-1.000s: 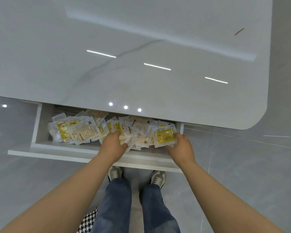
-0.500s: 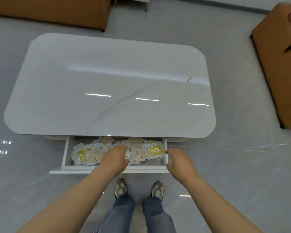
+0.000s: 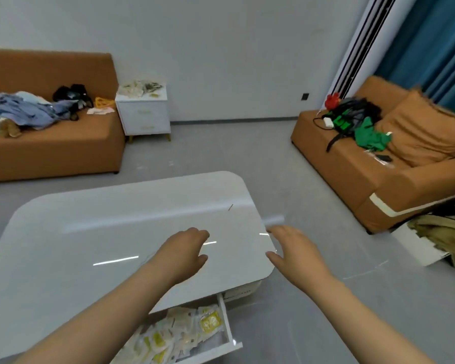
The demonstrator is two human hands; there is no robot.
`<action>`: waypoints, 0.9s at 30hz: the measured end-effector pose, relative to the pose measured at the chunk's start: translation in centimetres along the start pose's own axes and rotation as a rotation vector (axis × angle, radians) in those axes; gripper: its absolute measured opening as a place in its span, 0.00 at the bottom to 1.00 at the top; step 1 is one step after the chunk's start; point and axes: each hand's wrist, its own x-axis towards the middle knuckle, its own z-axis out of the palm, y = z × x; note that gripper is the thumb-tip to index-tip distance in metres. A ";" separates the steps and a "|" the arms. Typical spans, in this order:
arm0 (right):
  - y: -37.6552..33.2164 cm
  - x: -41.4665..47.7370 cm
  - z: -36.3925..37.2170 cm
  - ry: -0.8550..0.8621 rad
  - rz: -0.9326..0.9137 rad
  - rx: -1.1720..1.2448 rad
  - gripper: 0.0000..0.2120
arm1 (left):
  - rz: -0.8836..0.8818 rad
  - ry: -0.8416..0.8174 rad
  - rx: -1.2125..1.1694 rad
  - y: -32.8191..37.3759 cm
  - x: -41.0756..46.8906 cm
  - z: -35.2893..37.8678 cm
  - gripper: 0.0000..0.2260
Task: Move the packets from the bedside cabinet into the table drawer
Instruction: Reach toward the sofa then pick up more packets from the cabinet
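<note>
The table drawer [image 3: 227,329] stands pulled out under the near edge of the white table [image 3: 90,232], and several clear and yellow packets [image 3: 184,329] lie inside it. More packets [image 3: 141,88] are piled on top of the white bedside cabinet [image 3: 145,116] against the far wall. My left hand [image 3: 184,254] hovers over the table's right part with relaxed fingers and holds nothing. My right hand [image 3: 293,248] is raised just past the table's right edge, fingers loose, also empty.
An orange sofa [image 3: 50,148] with a heap of clothes [image 3: 29,111] stands at the far left beside the cabinet. A second orange sofa [image 3: 394,164] with a dark bag and green cloth is at the right, before blue curtains [image 3: 436,48]. Grey floor lies between table and cabinet.
Both hands have let go of the packets, left the drawer and risen above the table. My view has swung up from the drawer to the room.
</note>
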 end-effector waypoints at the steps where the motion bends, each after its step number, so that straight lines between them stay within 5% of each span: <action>1: 0.8 0.0 -1.8 0.040 0.004 -0.001 0.24 | 0.027 0.029 0.014 1.5 0.7 -1.5 0.17; 12: 12.4 -4.2 -24.2 0.453 -0.043 -0.210 0.23 | 0.360 0.437 0.093 20.6 7.2 -15.4 0.20; 27: 23.3 -3.4 -41.0 0.798 0.002 -0.205 0.21 | 0.577 0.798 0.071 36.6 16.8 -27.1 0.21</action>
